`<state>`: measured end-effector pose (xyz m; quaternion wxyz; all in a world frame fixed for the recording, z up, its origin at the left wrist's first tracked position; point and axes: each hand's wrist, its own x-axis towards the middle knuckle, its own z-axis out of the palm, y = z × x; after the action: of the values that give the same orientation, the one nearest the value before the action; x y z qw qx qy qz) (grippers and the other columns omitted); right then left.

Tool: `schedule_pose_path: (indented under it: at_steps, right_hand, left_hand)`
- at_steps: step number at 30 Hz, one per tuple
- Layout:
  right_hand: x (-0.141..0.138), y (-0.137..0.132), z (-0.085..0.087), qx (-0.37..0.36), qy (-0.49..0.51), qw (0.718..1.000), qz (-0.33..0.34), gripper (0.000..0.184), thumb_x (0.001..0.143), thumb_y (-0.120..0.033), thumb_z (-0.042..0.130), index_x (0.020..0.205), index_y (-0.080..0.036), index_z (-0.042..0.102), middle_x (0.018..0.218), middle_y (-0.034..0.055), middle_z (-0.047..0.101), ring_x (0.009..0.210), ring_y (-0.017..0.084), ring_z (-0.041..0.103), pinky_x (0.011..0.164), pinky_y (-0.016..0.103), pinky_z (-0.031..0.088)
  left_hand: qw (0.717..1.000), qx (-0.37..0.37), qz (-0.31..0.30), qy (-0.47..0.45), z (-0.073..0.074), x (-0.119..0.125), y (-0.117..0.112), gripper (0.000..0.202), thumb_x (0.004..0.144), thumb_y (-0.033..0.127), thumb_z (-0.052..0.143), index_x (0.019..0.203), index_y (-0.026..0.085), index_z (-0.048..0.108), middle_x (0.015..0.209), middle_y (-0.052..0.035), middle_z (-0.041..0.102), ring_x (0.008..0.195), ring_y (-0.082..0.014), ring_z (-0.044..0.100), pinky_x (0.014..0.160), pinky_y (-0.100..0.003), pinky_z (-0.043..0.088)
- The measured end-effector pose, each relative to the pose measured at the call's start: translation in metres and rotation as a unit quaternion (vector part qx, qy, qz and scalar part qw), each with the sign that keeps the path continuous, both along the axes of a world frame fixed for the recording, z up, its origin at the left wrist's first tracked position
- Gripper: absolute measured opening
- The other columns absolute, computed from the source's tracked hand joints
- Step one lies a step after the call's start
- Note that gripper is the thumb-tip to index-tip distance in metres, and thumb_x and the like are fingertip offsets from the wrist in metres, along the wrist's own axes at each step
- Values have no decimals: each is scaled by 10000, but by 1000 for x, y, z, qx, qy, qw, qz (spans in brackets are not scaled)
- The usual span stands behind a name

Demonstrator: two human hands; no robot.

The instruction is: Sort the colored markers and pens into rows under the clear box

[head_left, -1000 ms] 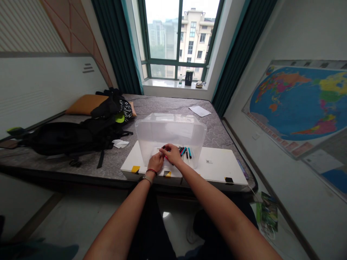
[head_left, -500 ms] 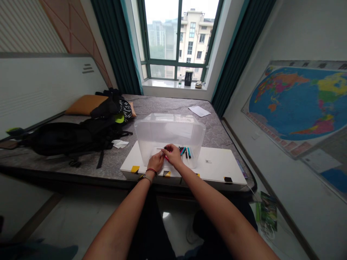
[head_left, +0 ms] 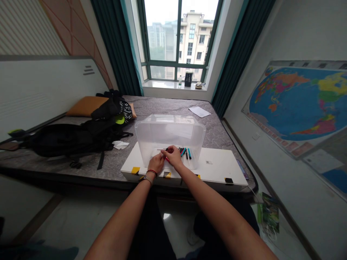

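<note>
A clear plastic box (head_left: 168, 131) lies tipped on its side, its opening towards me, on a low white box (head_left: 219, 157). Inside that opening, my left hand (head_left: 156, 162) and my right hand (head_left: 172, 156) meet with fingers closed in a pinch. Between the fingertips is a slim pale marker, mostly hidden by the fingers. Just right of my right hand lie several markers (head_left: 189, 154) with teal, black and red parts. A red piece (head_left: 167, 159) shows under my right hand; its kind is hidden.
The white box rests near the front edge of a grey mattress (head_left: 162, 104). Black bags (head_left: 62, 139) and a crumpled tissue (head_left: 120, 144) lie to the left. A sheet of paper (head_left: 200, 111) lies behind at the right. Wall with map (head_left: 298, 101) at right.
The view has shifted very slightly. Both hands stay together in the same place, with barely visible finger movement.
</note>
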<state>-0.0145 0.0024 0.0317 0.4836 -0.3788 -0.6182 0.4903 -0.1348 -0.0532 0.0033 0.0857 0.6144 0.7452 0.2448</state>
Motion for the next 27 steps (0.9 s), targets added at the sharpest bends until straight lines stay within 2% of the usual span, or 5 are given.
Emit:
schedule_pose_path:
  at_steps: [5,10,12,19,27]
  right_hand:
    - [-1,0,-5,-40,100,988,114,387,708,-378,705,1035,-178,649,993,86,717,946,216,666,845,360,519]
    - [-4,2,-9,-65,35,996,-48,352,597,-437,769,759,-178,593,764,38,676,750,193,635,705,310,518]
    - [-5,3,-8,-68,23,996,-53,373,580,-431,780,778,-181,586,765,35,673,750,191,631,698,304,517]
    - [6,4,3,-91,141,976,137,355,677,-334,726,989,-191,632,1006,88,724,991,219,668,854,359,528]
    - [25,20,15,1,-108,991,73,279,665,-379,771,837,-178,682,742,41,715,705,189,682,674,293,526]
  left_hand:
    - [1000,5,0,4,2,2,-1,405,984,411,310,1131,205,626,992,-115,709,887,-245,659,716,-295,414]
    - [1000,1,-4,9,5,4,-1,390,984,405,321,1188,235,607,1043,-91,707,931,-235,653,735,-284,421]
    - [1000,-10,-6,9,6,4,-1,383,984,394,323,1165,229,618,1047,-92,706,935,-234,652,741,-285,421]
    - [1000,-29,1,-7,9,5,-1,436,986,455,293,1223,235,586,1072,-98,697,955,-233,645,761,-285,418]
    - [1000,-5,-9,-19,10,6,-3,447,975,505,300,1211,267,597,1059,-83,699,937,-222,642,747,-276,410]
